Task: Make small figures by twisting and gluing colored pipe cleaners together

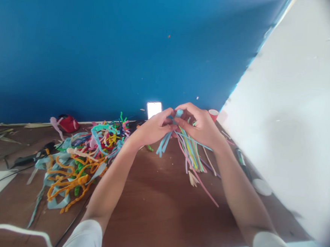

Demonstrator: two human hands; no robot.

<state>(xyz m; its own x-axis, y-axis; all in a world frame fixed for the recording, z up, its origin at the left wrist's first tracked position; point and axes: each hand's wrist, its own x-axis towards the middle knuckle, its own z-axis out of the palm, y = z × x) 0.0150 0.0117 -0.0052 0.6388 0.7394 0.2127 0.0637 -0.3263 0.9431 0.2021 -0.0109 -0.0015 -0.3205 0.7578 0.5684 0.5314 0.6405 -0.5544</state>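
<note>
Close together over the table, my left hand [162, 122] and my right hand [199, 123] both have their fingers closed on light blue strips [179, 113]. A small light blue piece shows between the fingertips, and its exact shape is too small to tell. More blue strips [162, 145] fan downward below my left hand. Below my right hand, a bundle of thin pastel strips [192, 153] in pink, yellow, green and blue spreads over the tabletop; its upper end is hidden by the hand.
A tangled heap of fuzzy pipe cleaners [83, 163] covers the left of the brown table [147, 212]. A lit phone [154, 109] stands against the blue wall. A red cup [213, 115] and a white round object [262, 187] are at right. A white cable [19, 229] crosses the lower left.
</note>
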